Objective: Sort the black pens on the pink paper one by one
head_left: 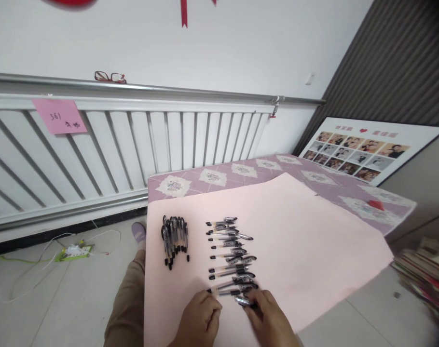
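Head view, looking down at a low table.

- Left hand (199, 318) sits at the near edge of the pink paper sheet (313, 241), fingers curled, tips at the left end of the nearest pen (226, 290). We can't tell if it's actually pinching the barrel or just resting on it.
- Right hand (268, 320) is just beside it, fingers drawn together on a loose pen (246, 302), which lies right under the nearest pen. Looks like a clamp between thumb and fingertips, though that spot is blurry.
- Row of pens (230, 255) — black-capped gel pens with clear barrels, laid crosswise one above another, running away from the hands up the middle of the sheet.
- Bundle of pens (174, 238) lies to the left of the row, packed side by side and apart from it.
- The sheet covers most of a purple patterned tablecloth (241, 171).

Around it: white radiator (132, 140) with a pink sticky note (60, 115), red glasses (110, 76) on the rail above it, a photo board (360, 149) leaning at right, a power strip (75, 251) on the floor — cables trail from it.
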### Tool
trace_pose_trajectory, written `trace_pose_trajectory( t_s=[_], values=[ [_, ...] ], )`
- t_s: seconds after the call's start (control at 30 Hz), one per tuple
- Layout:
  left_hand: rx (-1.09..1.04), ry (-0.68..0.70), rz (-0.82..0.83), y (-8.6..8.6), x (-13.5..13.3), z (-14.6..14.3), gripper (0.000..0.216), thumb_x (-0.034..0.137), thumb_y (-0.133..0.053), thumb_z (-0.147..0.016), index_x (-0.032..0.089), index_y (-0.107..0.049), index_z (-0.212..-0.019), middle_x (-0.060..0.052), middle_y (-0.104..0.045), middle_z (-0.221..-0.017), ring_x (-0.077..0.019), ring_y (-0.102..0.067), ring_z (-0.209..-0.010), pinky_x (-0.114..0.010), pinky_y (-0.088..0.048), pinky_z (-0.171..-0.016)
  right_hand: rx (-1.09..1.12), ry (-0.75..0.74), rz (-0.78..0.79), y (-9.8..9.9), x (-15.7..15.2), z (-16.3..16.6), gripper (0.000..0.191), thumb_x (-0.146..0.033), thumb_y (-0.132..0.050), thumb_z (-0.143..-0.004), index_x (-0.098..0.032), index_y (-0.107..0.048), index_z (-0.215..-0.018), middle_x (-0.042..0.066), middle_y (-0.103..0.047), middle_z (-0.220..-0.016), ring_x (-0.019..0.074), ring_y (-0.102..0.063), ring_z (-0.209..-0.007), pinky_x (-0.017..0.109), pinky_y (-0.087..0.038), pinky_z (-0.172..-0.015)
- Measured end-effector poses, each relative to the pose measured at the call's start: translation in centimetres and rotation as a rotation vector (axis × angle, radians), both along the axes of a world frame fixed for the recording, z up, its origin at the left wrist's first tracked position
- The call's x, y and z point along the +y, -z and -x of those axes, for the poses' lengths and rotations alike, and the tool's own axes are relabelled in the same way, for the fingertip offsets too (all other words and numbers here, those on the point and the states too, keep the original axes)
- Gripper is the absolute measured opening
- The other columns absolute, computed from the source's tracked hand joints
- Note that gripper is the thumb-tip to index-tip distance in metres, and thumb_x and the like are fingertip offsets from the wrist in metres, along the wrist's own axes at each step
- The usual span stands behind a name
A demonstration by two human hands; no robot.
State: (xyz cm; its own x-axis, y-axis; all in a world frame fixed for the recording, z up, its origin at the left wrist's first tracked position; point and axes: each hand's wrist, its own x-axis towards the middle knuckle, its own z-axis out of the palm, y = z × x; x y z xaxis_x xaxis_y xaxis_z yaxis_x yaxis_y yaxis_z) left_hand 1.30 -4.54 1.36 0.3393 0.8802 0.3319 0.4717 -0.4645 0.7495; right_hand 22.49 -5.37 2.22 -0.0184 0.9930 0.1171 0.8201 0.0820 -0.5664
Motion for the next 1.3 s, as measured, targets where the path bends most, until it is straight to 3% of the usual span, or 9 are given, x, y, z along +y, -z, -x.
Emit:
trace_pose_trajectory(
  t_s=[0.43, 0.63, 0.87, 1.13, 1.3],
  values=[
    [-0.05, -0.016, 0.054, -1.6, 0.4, 2.7, 0.017, 0.011, -0.041, -0.081, 0.018, -0.057, -0.08, -0.004, -0.056, -0.076, -0.0148, -0.054, -0.072, -0.023, -0.042, -0.062, -0.009, 0.061, -0.002, -0.3, 0.1, 0.9, 0.007, -0.022, -0.053, -0.075, -0.024, -0.058, -0.079, 0.002, -0.059, -0.081, 0.0172, -0.061, -0.074, 0.027, -0.049, -0.069],
    [-0.073, -0.057, 0.113, -1.3, 0.5, 3.6, 0.017, 0.013, -0.042, -0.082, 0.019, -0.057, -0.078, -0.003, -0.056, -0.074, -0.0138, -0.054, -0.067, -0.022, -0.041, -0.061, 0.007, 0.067, 0.029, -1.2, -0.3, 0.8, 0.009, -0.023, -0.054, -0.075, -0.025, -0.06, -0.082, 0.002, -0.059, -0.084, 0.0171, -0.062, -0.077, 0.026, -0.049, -0.071],
    [-0.137, -0.159, 0.217, -0.4, 0.9, 4.4, 0.013, 0.015, -0.045, -0.08, 0.019, -0.056, -0.075, -0.001, -0.057, -0.071, -0.014, -0.054, -0.064, -0.022, -0.041, -0.06, -0.002, 0.076, -0.049, -1.4, 0.4, 0.7, 0.011, -0.031, -0.052, -0.079, -0.023, -0.059, -0.077, 0.003, -0.06, -0.078, 0.0168, -0.06, -0.066, 0.026, -0.049, -0.061],
    [-0.168, -0.179, 0.121, 0.8, 0.9, 4.3, 0.015, 0.012, -0.044, -0.078, 0.019, -0.057, -0.075, -0.002, -0.058, -0.071, -0.014, -0.056, -0.066, -0.022, -0.043, -0.062, -0.074, -0.135, -0.059, -4.5, 5.2, 7.2, 0.015, -0.021, -0.044, -0.082, -0.021, -0.058, -0.079, 0.004, -0.063, -0.078, 0.0181, -0.059, -0.073, 0.028, -0.044, -0.067],
    [-0.17, -0.174, 0.045, 1.4, 1.1, 4.5, 0.016, 0.008, -0.045, -0.075, 0.019, -0.057, -0.075, -0.001, -0.057, -0.069, -0.0124, -0.056, -0.062, -0.02, -0.043, -0.058, -0.117, -0.175, -0.005, -4.0, 9.4, 12.4, 0.02, -0.019, -0.049, -0.078, -0.019, -0.056, -0.097, 0.004, -0.065, -0.079, 0.018, -0.061, -0.074, 0.025, -0.043, -0.067]
  ],
)
